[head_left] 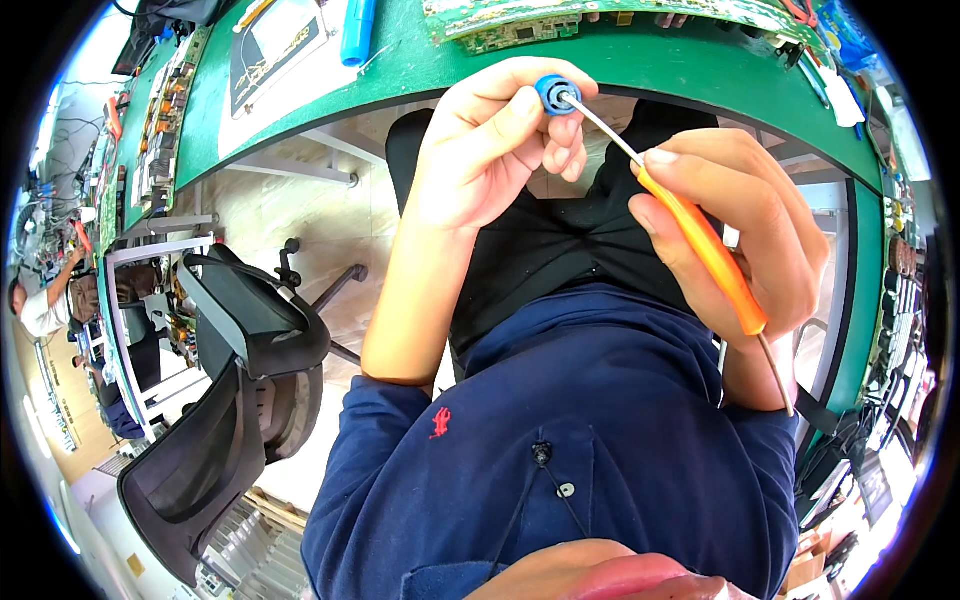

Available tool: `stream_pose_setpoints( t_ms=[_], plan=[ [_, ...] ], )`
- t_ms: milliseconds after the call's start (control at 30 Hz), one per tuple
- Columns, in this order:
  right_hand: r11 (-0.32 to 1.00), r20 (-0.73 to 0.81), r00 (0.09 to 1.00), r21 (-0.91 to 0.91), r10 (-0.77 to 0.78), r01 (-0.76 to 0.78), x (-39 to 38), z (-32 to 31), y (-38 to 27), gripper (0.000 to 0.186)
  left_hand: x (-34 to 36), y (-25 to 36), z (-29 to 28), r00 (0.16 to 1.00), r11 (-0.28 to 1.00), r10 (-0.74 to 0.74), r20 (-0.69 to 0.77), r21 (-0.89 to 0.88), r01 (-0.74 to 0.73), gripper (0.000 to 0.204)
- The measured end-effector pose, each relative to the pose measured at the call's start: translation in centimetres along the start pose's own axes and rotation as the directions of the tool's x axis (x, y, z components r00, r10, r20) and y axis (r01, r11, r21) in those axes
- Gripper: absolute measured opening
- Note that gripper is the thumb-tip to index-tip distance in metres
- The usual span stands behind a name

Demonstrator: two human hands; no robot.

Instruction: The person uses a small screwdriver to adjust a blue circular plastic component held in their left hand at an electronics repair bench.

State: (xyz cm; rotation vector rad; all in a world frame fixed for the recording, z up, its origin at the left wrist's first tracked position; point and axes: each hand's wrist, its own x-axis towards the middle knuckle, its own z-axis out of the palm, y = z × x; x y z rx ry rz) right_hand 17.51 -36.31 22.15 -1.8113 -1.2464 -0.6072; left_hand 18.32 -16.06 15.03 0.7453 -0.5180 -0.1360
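Between the thumb and fingers of my left hand [490, 140] is a small round blue part [550, 92] with a dark ringed hollow facing me. My right hand [750, 220] grips a slim orange-handled tool [705, 240] with a thin metal shaft. That shaft slants up to the left, and its tip meets the middle of the blue part. From the handle's back end a thin grey rod or cord runs down past my right wrist; which of the two, I cannot tell. Both hands are raised above my lap, in front of the table edge.
The green table [400, 85] curves ahead, bearing a large circuit board [620, 22], a blue cylinder [358, 35] and a dark printed sheet [270, 55]. More boards [165, 120] lie at the left. A black office chair [235, 380] stands left of me. Other people [45, 310] are farther left.
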Motion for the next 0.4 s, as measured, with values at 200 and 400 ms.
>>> stream_pose_setpoints(
  t_ms=[200,400],
  plan=[
    [0.994,0.062,0.998,0.108,0.017,-0.024,0.2,-0.9,0.2,0.03,0.0,0.6,-0.3,0.987,0.989,-0.097,0.13,-0.1,0.11,0.039],
    [0.991,0.096,0.995,0.131,0.009,-0.022,0.2,-1.0,0.5,0.03,0.0,0.5,-0.3,0.968,0.959,-0.194,0.157,-0.177,0.221,0.041]
  ],
)
